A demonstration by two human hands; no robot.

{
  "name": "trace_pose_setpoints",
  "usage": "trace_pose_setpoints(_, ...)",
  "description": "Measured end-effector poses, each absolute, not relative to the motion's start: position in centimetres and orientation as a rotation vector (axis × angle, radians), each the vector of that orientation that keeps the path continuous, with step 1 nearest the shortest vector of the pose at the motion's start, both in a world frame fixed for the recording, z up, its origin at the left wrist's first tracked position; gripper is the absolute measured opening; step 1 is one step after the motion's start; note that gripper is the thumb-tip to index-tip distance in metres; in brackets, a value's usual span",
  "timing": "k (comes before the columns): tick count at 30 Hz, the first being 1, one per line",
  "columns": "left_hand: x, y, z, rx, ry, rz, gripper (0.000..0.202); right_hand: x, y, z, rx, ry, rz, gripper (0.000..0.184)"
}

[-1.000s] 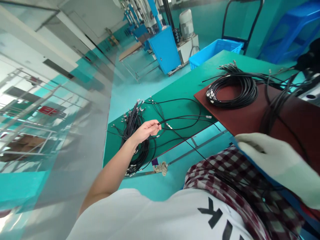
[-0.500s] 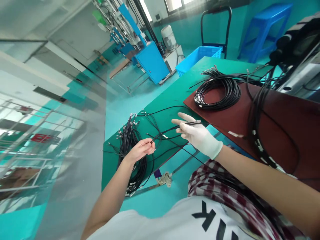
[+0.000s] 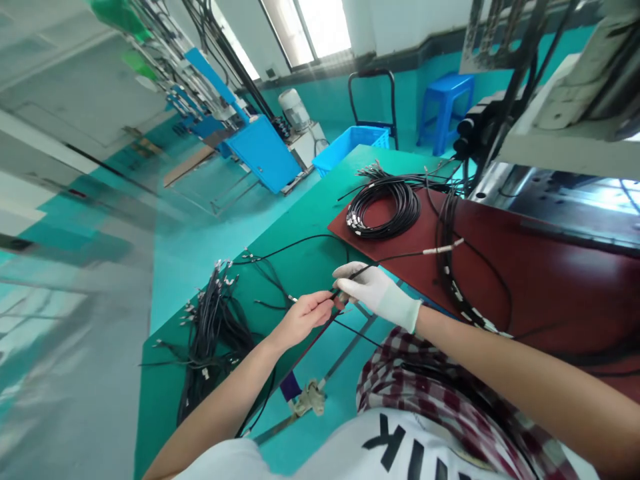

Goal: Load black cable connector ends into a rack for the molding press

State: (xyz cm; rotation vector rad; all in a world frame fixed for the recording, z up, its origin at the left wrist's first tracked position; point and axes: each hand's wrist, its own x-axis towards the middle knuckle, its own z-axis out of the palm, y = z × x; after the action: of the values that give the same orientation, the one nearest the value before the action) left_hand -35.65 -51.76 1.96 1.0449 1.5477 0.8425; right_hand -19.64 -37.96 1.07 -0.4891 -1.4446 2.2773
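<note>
A loose cable pile (image 3: pixel 210 327) lay on the table (image 3: pixel 300 227) left of the fingers. The left hand (image 3: pixel 305 317) pinched a black cable (image 3: pixel 395 255). The gloved right hand (image 3: pixel 375 293), well apart a second earlier, had closed in and now gripped the same cable just beside it.

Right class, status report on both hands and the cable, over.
Left hand bare, pinching the black cable. Right hand gloved, gripping the same cable. Loose cable bundle lies left on green table.
</note>
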Motion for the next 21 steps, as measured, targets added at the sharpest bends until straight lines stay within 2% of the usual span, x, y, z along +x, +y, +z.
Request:
trace_pose_setpoints(4,-35.7,-52.2,1.0,1.054,1.705,0.936,0.031,-16.3,-34.9,2.7,-0.663,-1.351,2.119,0.034)
trace_pose_setpoints(10,-35.0,-53.1,0.3,1.032,1.809,1.040,0.026,-11.9,-32.8,4.2,-0.737,-1.072,2.009,0.045)
trace_pose_setpoints(15,-34.4,-53.3,0.4,1.061,1.870,1.066,0.024,-10.5,-33.6,4.5,-0.595,-0.939,2.002,0.033)
trace_pose_setpoints(21,-34.3,-53.7,0.0,1.041,1.843,1.041,0.025,-10.7,-34.1,4.8,-0.696,-1.134,1.884,0.035)
